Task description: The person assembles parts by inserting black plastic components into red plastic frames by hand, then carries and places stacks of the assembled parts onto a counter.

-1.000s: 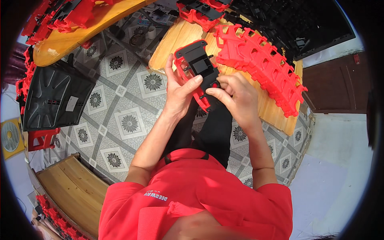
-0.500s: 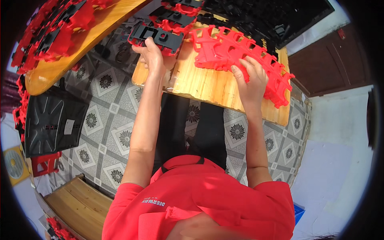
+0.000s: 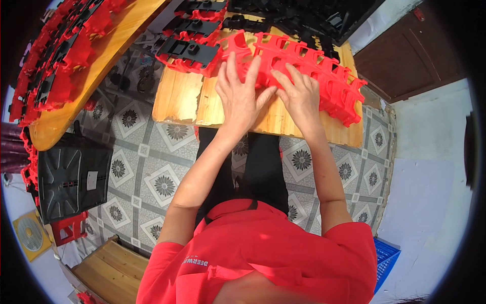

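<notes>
A row of red plastic housings (image 3: 329, 81) lies on the wooden table in front of me, pressed side by side. At its left end a single red housing (image 3: 235, 44) stands slightly apart and turned. My left hand (image 3: 237, 99) reaches toward this one, fingers spread, with the fingertips at its near side. My right hand (image 3: 301, 99) rests on the near edge of the row, fingers stretched over the red plastic. The two thumbs almost meet. To the left sits a red housing with a black cover plate (image 3: 190, 52) on top, apart from both hands.
More covered housings (image 3: 195, 26) stand behind it. Black plastic parts (image 3: 304, 20) pile up at the back. A second wooden table (image 3: 50, 124) at the left carries rows of red and black pieces. A black chair-like panel (image 3: 73, 177) and a wooden bench (image 3: 111, 268) stand nearby.
My left hand has left the black-covered housing and moved right to the red row. My right hand has shifted slightly left. The leftmost red housing now stands apart from the row.
</notes>
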A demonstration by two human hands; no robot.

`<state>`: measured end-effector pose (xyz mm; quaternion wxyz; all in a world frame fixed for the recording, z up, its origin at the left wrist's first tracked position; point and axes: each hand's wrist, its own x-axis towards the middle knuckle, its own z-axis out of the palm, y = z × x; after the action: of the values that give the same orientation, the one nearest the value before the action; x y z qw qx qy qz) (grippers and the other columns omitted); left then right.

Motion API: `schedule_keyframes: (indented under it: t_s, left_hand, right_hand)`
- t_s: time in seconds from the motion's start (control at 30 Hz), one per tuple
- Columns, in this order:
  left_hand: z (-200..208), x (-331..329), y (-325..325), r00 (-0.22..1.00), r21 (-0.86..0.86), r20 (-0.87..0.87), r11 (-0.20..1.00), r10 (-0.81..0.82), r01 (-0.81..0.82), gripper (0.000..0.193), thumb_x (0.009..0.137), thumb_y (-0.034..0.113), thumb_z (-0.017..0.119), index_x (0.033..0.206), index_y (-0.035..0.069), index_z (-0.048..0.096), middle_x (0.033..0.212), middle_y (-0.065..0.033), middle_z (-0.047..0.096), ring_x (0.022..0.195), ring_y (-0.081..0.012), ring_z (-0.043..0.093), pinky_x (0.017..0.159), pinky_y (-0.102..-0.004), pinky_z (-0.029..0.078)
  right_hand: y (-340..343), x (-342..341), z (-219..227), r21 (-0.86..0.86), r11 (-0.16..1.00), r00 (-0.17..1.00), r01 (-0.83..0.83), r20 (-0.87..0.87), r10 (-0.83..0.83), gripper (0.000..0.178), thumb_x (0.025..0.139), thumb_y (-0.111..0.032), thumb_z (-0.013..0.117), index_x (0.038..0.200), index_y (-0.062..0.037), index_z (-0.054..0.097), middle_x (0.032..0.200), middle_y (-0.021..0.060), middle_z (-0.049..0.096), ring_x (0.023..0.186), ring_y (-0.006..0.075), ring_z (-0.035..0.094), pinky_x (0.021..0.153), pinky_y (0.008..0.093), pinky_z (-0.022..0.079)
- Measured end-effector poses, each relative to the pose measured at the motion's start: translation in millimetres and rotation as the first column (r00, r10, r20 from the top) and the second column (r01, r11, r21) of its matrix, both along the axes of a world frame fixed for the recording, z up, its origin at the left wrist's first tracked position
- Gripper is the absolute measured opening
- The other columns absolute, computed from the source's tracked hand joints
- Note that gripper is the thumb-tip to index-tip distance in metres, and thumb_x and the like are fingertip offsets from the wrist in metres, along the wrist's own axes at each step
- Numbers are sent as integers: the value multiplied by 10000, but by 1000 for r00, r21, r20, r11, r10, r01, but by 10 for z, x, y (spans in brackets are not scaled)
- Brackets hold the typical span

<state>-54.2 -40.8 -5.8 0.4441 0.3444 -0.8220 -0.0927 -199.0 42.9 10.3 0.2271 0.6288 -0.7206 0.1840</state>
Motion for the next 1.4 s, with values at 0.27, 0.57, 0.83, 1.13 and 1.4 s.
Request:
schedule_keyframes:
  t_s: [0.27, 0.57, 0.83, 1.13, 1.4]
  left_hand:
    - [-46, 123, 127, 994, 49, -73, 995, -87, 90, 336, 752, 14, 740, 1057, 62, 608, 1423, -242, 370, 1183, -437, 424, 997, -502, 378]
    - [-14, 581, 544, 932, 32, -33, 932, -361, 362, 327, 750, 265, 806, 1008, 114, 673, 1445, -236, 361, 1257, -421, 397, 1009, -529, 367]
    - [-252, 1135, -663, 980, 84, -154, 990, 126, -114, 700, 711, 147, 814, 1346, 118, 520, 1457, -122, 435, 1342, -369, 366, 1086, -473, 354]
    - [369, 1305, -565, 948, -65, 304, 994, 99, -83, 576, 660, 77, 761, 1212, 113, 601, 1361, -75, 542, 1184, -311, 493, 979, -411, 423]
    - [363, 716, -1175, 757, -208, 653, 963, 6, 172, 189, 704, 105, 668, 885, 80, 717, 1004, -43, 662, 1025, -236, 568, 794, -380, 433]
  right_hand:
    - [166, -67, 65, -56, 998, 999, -22, 42, 24, 428, 798, -277, 740, 1210, -193, 658, 1280, 72, 587, 1039, 241, 560, 927, 404, 401]
    - [-365, 280, 123, -398, 915, 794, -62, 537, 287, 274, 862, -148, 728, 1102, -26, 672, 1143, 132, 632, 962, 243, 626, 757, 338, 508]
    - [-447, 15, 44, -211, 974, 869, -76, 466, 168, 132, 854, -146, 705, 849, -34, 635, 837, 92, 620, 792, 269, 591, 733, 389, 441]
    - [-312, 10, 73, -159, 984, 896, -78, 421, 139, 102, 906, -132, 637, 926, -32, 631, 891, 109, 646, 862, 280, 605, 790, 392, 464]
    - [-351, 109, 127, -184, 983, 779, -7, 615, 121, 133, 944, -135, 612, 937, -2, 614, 862, 128, 661, 814, 272, 634, 725, 373, 500]
